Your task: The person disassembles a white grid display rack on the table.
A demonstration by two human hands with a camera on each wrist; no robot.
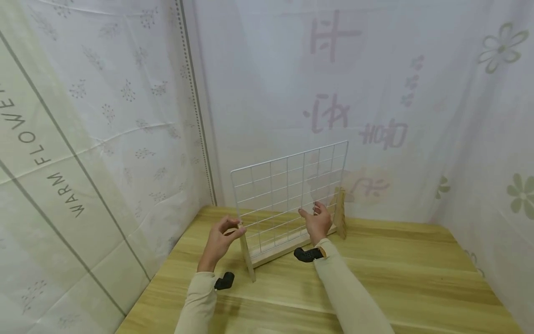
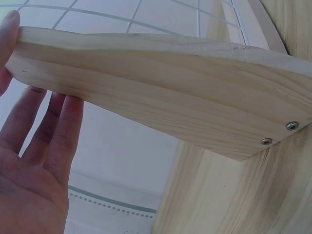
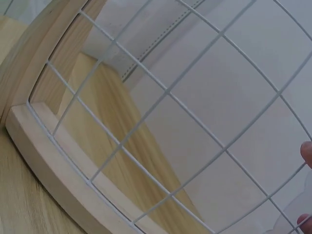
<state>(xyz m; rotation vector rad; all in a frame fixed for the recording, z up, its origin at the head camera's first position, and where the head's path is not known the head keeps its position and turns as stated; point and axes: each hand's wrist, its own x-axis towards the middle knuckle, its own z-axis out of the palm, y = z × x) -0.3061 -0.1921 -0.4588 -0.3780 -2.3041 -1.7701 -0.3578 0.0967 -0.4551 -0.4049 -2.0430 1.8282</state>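
A white wire grid panel point(image 3: 167, 92) stands upright in a wooden base bar point(image 1: 277, 252), between two wooden side pieces. My left hand point(image 1: 217, 243) grips the upper end of the left side piece point(image 2: 161, 83), thumb on one edge and fingers against the other. Two screw heads point(image 2: 292, 126) show low on that piece. In front of the grid, near the right side piece point(image 1: 340, 215), is my right hand point(image 1: 319, 225). Its thumb and fingers are spread apart and hold nothing visible. Only its fingertips point(image 3: 306, 153) enter the right wrist view, at the right edge beside the wires.
The stand rests on a wood-grain table point(image 1: 400, 273). Patterned white curtains point(image 1: 267, 83) hang behind the table and along both sides. A black device point(image 1: 308, 254) is worn at the right wrist, and another black device point(image 1: 225, 281) at the left.
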